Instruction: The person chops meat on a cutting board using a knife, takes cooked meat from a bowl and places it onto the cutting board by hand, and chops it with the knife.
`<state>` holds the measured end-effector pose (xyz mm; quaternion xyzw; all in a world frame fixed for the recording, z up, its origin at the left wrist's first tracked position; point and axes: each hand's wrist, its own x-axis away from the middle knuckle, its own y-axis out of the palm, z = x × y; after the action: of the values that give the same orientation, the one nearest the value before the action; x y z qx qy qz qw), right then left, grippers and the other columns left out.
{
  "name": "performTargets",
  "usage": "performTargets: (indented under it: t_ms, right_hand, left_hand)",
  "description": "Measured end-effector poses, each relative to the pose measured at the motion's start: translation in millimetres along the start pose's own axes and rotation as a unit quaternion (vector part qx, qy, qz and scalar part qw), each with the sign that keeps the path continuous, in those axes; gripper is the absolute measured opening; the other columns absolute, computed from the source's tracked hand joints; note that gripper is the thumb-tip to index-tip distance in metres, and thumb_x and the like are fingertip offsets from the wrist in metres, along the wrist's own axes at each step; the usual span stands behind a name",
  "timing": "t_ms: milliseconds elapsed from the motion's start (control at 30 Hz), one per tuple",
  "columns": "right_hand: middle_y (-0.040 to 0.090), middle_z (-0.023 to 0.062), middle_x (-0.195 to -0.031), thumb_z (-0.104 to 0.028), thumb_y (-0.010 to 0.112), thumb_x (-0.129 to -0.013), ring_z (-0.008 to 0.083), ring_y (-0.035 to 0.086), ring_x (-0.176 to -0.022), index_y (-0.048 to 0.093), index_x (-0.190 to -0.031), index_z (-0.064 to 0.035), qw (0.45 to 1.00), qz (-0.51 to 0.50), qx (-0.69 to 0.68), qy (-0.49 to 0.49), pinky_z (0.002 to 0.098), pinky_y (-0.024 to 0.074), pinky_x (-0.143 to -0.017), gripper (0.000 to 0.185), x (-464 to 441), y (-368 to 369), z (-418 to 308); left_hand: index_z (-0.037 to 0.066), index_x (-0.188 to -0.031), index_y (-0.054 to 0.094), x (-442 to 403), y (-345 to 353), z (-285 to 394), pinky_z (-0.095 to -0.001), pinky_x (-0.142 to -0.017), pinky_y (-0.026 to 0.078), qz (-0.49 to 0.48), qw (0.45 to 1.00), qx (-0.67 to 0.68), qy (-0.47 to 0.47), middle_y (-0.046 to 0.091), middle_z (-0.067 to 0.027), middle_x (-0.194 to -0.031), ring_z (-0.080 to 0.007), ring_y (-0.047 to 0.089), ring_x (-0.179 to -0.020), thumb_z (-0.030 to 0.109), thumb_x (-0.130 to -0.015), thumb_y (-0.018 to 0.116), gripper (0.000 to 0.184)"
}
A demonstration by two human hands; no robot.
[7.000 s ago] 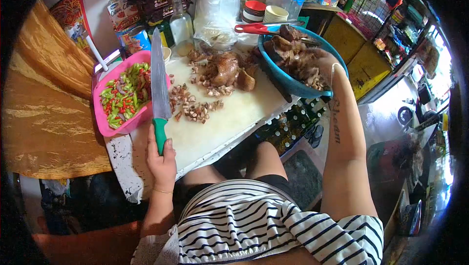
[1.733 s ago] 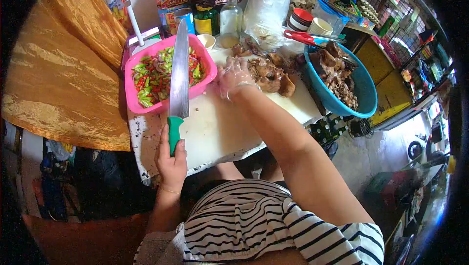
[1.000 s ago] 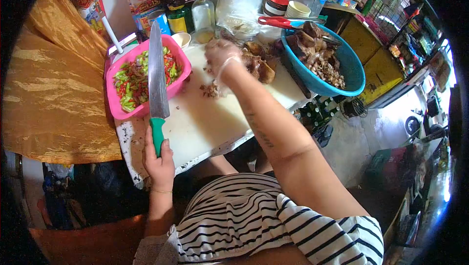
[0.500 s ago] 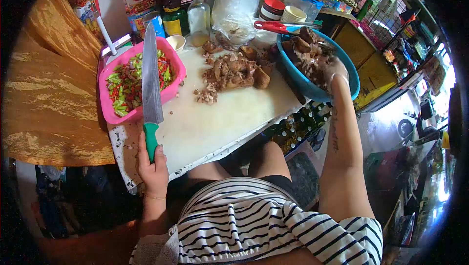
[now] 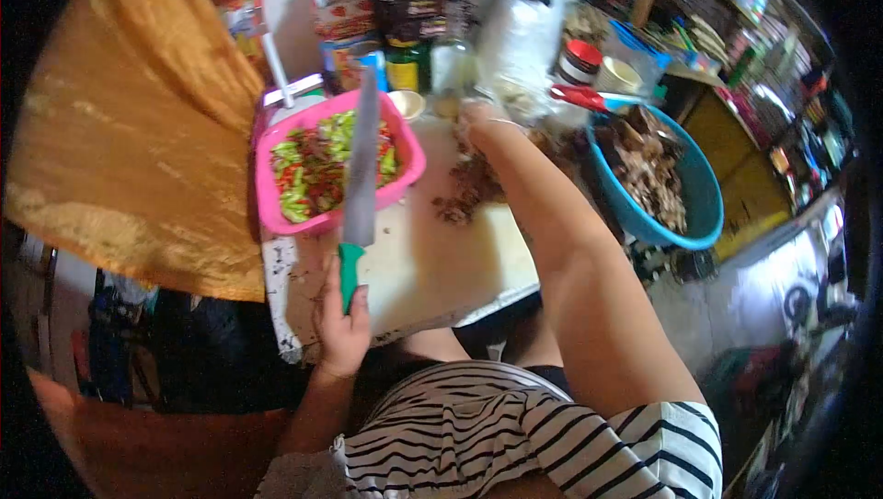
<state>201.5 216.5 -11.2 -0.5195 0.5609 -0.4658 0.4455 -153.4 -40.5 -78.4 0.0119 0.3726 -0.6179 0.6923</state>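
Observation:
My left hand (image 5: 343,332) is wrapped round the green handle of a large knife (image 5: 362,163). The wide blade points up and away, in front of a pink basin (image 5: 414,145) of chopped green and red peppers (image 5: 308,172). My right hand (image 5: 480,119) reaches to the far side of the white cutting board (image 5: 414,260), at the back of the dark cooked meat (image 5: 469,188); blur hides its fingers. The right forearm covers part of that meat. To the right, a blue basin (image 5: 706,228) holds more chopped meat (image 5: 658,177).
Behind the board stand a small pale bowl (image 5: 407,104), a glass bottle (image 5: 451,71) and clear plastic bags (image 5: 522,44). A red-handled utensil (image 5: 579,97) rests at the blue basin's rim. Stacked bowls (image 5: 619,76) are at the back right. An orange curtain (image 5: 138,131) hangs at left.
My right hand has left the blue basin and moved left to the back of the board. My left hand still holds the knife upright. The whole view has shifted, so things appear further right.

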Motion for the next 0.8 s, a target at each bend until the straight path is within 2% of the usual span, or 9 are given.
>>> performTargets:
  t_ms: [133,233,333,400,467,500,633,667,800]
  right_hand:
    - [0.070,0.0203,-0.126,-0.021,0.061,-0.095,0.0368,0.069,-0.115,0.073,-0.120,-0.0037,0.994,-0.063,0.077,0.039,0.0455,0.0569,-0.094,0.032,-20,3,-12]
    - [0.071,0.0196,-0.125,-0.019,0.063,-0.093,0.0369,0.070,-0.110,0.073,-0.114,0.0002,0.994,0.016,-0.028,0.106,0.0470,0.0572,-0.091,0.030,-26,7,-4]
    - [0.073,0.0194,-0.120,-0.021,0.064,-0.093,0.0324,0.072,-0.104,0.071,-0.115,0.0016,0.996,0.005,-0.061,0.059,0.0455,0.0569,-0.086,0.032,-7,-17,2]
    - [0.072,0.0211,-0.121,-0.021,0.069,-0.089,0.0353,0.070,-0.109,0.071,-0.121,-0.0052,0.965,0.069,-0.245,0.069,0.0435,0.0552,-0.095,0.036,-8,-12,15]
    - [0.072,0.0218,-0.120,-0.020,0.072,-0.086,0.0371,0.070,-0.110,0.071,-0.122,-0.0085,0.938,0.117,-0.320,0.068,0.0423,0.0546,-0.098,0.038,16,-10,34]
    - [0.072,0.0215,-0.118,-0.018,0.073,-0.086,0.0375,0.070,-0.109,0.071,-0.120,-0.0085,0.941,0.130,-0.306,0.060,0.0421,0.0548,-0.097,0.036,76,-47,19]
    - [0.074,0.0166,-0.108,-0.005,0.077,-0.077,0.0351,0.070,-0.102,0.071,-0.114,-0.0089,0.929,0.259,-0.246,-0.101,0.0422,0.0563,-0.091,0.038,198,-40,33]
    - [0.075,0.0143,-0.102,-0.002,0.077,-0.074,0.0331,0.071,-0.096,0.071,-0.112,-0.0080,0.919,0.293,-0.206,-0.166,0.0415,0.0575,-0.087,0.039,220,-32,39]
    - [0.073,0.0157,-0.106,0.005,0.073,-0.066,0.0391,0.068,-0.099,0.071,-0.102,-0.0058,0.910,0.316,-0.170,-0.206,0.0480,0.0545,-0.087,0.038,274,6,62]
  left_hand:
    - [-0.006,-0.147,0.048,-9,-8,12,-0.0466,-0.097,0.052,-0.005,0.997,-0.054,0.046,0.065,-0.0294,-0.127,-0.0433,0.067,-0.112,0.008,-0.093,0.069,0.060]
    - [-0.006,-0.146,0.048,-8,-6,10,-0.0469,-0.097,0.052,-0.007,0.997,-0.056,0.044,0.065,-0.0301,-0.126,-0.0433,0.067,-0.112,0.008,-0.093,0.069,0.059]
    - [-0.006,-0.147,0.048,-7,-3,8,-0.0458,-0.097,0.052,0.002,0.998,-0.041,0.046,0.065,-0.0301,-0.127,-0.0425,0.067,-0.114,0.009,-0.093,0.070,0.060]
    - [-0.005,-0.147,0.048,-6,-1,7,-0.0445,-0.097,0.052,0.006,0.999,-0.027,0.031,0.065,-0.0295,-0.127,-0.0416,0.067,-0.114,0.010,-0.092,0.071,0.061]
    - [-0.004,-0.147,0.049,-8,-2,11,-0.0430,-0.097,0.052,0.001,1.000,-0.011,0.003,0.066,-0.0283,-0.128,-0.0404,0.067,-0.115,0.010,-0.092,0.073,0.062]
    - [-0.002,-0.148,0.049,-15,-6,23,-0.0411,-0.097,0.053,-0.002,0.999,-0.027,0.018,0.067,-0.0261,-0.127,-0.0385,0.068,-0.114,0.010,-0.091,0.074,0.063]
    - [-0.002,-0.146,0.051,-13,-6,17,-0.0404,-0.098,0.052,-0.038,0.996,0.036,-0.068,0.067,-0.0244,-0.128,-0.0371,0.068,-0.114,0.008,-0.090,0.075,0.062]
    - [-0.002,-0.146,0.051,-12,-6,23,-0.0408,-0.098,0.052,-0.054,0.998,0.017,-0.025,0.067,-0.0244,-0.128,-0.0377,0.068,-0.114,0.008,-0.090,0.074,0.061]
    - [-0.001,-0.144,0.052,-8,4,54,-0.0443,-0.092,0.054,-0.145,0.981,-0.036,0.122,0.067,-0.0244,-0.123,-0.0424,0.067,-0.108,0.009,-0.090,0.073,0.059]
